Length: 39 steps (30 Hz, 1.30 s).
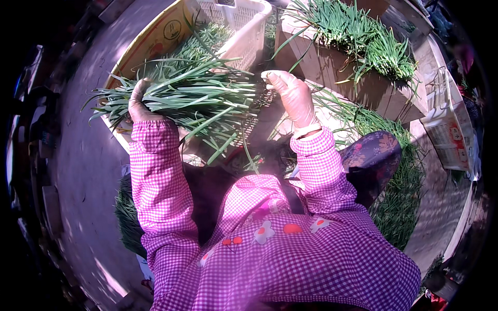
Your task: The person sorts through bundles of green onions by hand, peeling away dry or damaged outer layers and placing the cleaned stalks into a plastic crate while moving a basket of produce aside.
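My left hand (139, 102) is wrapped round a large bunch of garlic chives (202, 98). The bunch lies sideways, leaf tips to the left and cut ends to the right, with some loose leaves hanging below it. Just right of the cut ends is my right hand (293, 98), raised and apart from the bunch. Its thumb and fingers are pinched together; whatever they hold, if anything, is too small to make out. Both hands appear to wear thin, pale gloves.
Behind the bunch stands a pale plastic crate (246, 36) with a yellow printed panel and more chives inside. A box (353, 78) at the far right carries stacked chives (363, 41). More chives (399, 202) lie right of my knee. A white basket (446, 129) stands farther right.
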Tool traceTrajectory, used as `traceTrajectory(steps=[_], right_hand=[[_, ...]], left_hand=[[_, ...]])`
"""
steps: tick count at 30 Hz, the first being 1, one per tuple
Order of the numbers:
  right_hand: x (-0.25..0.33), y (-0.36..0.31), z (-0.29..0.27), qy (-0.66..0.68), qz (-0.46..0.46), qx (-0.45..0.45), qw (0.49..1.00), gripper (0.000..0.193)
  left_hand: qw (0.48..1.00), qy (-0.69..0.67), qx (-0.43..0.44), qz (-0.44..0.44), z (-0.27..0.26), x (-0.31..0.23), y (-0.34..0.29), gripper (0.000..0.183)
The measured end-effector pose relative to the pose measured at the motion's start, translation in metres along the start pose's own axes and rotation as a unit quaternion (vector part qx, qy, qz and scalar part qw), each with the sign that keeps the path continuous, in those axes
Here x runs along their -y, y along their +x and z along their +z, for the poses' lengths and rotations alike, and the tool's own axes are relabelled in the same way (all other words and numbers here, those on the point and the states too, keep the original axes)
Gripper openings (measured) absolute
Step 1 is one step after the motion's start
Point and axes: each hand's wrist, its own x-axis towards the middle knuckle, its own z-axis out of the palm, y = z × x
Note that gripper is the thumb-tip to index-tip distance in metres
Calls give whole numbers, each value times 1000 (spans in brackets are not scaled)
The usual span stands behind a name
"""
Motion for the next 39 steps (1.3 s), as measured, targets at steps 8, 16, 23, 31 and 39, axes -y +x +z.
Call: traceTrajectory(steps=[8,16,23,31,39], right_hand=[[14,-16,14,-168,-108,214,956,39],[14,-24,26,54,68,115,990,19],[15,-12,-6,375,68,99,919,26],[11,-3,-41,300,96,101,944,28],[9,-28,35,496,244,153,819,32]], left_hand=[[996,-25,-79,-13,4,-5,-6,22],[996,-66,7,-67,11,4,-20,18],[999,-43,-12,-13,8,-5,-11,14],[999,-16,-47,9,3,-10,-5,22],[998,9,2,-61,18,21,-29,22]])
